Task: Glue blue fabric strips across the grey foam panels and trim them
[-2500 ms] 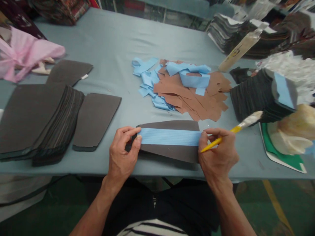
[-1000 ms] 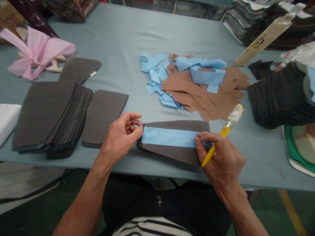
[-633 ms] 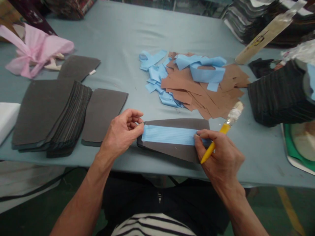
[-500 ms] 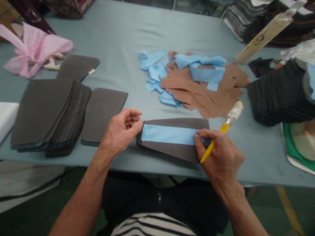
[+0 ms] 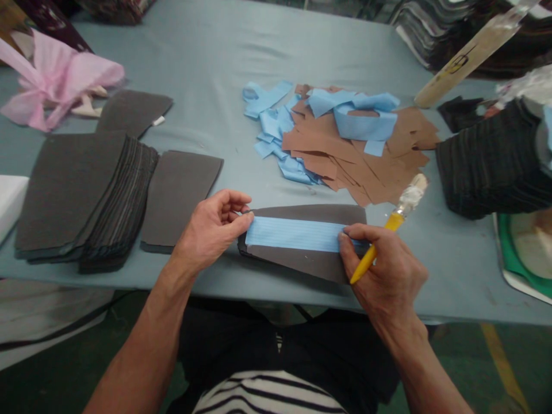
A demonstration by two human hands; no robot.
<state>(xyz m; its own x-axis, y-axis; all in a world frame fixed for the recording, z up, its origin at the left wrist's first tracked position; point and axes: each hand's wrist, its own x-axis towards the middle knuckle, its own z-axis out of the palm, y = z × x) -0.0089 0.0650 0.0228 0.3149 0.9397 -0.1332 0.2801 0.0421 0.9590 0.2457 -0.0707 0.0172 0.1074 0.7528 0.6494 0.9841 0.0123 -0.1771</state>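
A light-blue strip with fine lengthwise lines (image 5: 297,234) lies along a dark grey panel (image 5: 297,260) in front of me. My left hand (image 5: 215,227) is closed, thumb and curled fingers at the strip's upper left corner. My right hand (image 5: 382,264) pinches the strip's right end between thumb and forefinger. The same hand also grips a yellow-handled paintbrush (image 5: 394,221), its whitish bristles pointing up and away. The dark panel's right end is partly hidden by my right hand.
Brown pieces (image 5: 332,149) and blue scraps (image 5: 273,126) lie loosely behind the panel. Stacks of dark panels stand left (image 5: 77,190) and right (image 5: 487,161). A single-looking grey panel (image 5: 181,195) lies beside the left stack. A green-lined tray (image 5: 515,267) sits far right.
My left thumb has shifted slightly right onto the strip's upper left corner. The strip's left end sits slightly further left. My right hand still holds the paintbrush and the strip's right end.
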